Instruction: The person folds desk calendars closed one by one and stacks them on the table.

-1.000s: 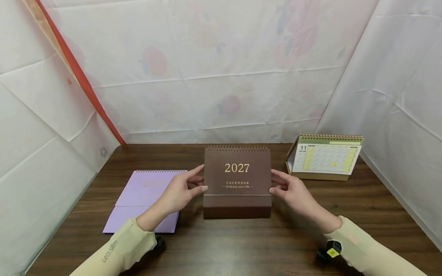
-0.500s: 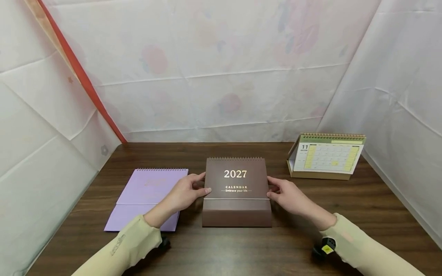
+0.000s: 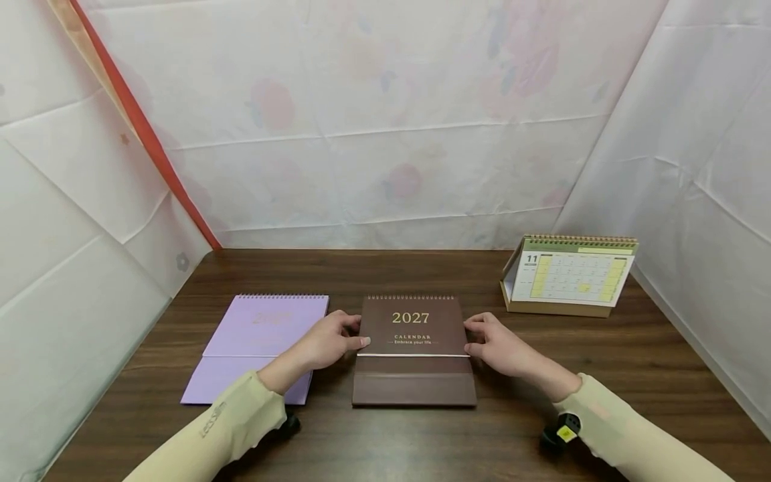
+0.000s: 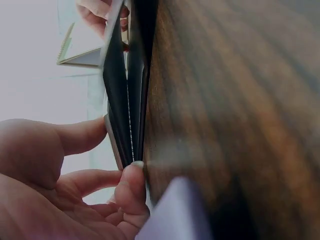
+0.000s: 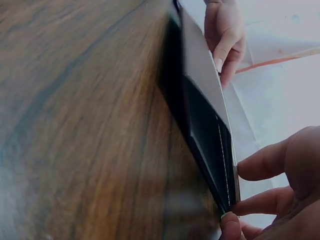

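Lower and nearer the person than a second ago, the brown calendar (image 3: 414, 348) has flattened from a tent to a shallow wedge, and the left hand (image 3: 330, 341) and right hand (image 3: 501, 345) have sunk with it. Its near edge runs left to right, on or just above the table (image 3: 385, 442); I cannot tell which. Farther in, both hands pinch its opposite sides, thumbs at the cover, fingertips at the side gap, so neither hand is nearer. Its spiral (image 3: 411, 298) lies away from the person, parallel to the near edge; foreshortening hides which axis is longer. Left of it lies the purple calendar (image 3: 255, 338), partly hidden by the left arm. Beyond, at right, stands a green-and-white calendar (image 3: 572, 274), well apart from the right hand, before pale cloth (image 3: 385, 134).
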A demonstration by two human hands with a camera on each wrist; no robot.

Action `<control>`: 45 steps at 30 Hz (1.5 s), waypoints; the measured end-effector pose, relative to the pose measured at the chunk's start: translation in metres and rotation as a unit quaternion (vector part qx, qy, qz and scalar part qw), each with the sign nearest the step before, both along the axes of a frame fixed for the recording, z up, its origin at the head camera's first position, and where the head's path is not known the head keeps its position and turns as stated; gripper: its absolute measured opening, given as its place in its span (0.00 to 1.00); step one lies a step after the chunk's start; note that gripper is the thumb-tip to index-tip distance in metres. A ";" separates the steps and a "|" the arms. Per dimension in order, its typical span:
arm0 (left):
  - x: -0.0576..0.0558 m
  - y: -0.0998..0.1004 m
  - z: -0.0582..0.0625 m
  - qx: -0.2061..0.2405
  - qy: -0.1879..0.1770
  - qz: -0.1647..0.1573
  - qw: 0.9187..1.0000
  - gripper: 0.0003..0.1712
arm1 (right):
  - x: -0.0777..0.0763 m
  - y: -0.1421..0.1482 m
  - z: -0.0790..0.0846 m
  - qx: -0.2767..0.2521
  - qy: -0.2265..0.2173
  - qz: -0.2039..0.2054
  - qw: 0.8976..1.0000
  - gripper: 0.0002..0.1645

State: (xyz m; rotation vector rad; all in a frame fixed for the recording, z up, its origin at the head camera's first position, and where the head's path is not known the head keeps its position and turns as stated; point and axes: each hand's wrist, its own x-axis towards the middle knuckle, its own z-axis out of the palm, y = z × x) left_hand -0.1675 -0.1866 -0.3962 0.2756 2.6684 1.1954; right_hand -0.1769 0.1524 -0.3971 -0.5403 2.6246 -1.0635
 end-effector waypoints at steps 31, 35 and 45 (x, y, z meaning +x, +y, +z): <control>0.058 0.009 0.018 -0.300 0.264 -0.222 0.889 0.37 | 0.047 -0.002 -0.002 0.132 0.198 0.186 0.953 0.41; 0.062 0.013 0.013 -0.331 0.244 -0.237 0.880 0.38 | 0.049 -0.004 -0.005 0.148 0.185 0.201 0.950 0.40; 0.063 0.019 0.011 -0.335 0.180 -0.237 0.894 0.38 | 0.047 -0.006 -0.003 0.172 0.160 0.227 0.945 0.38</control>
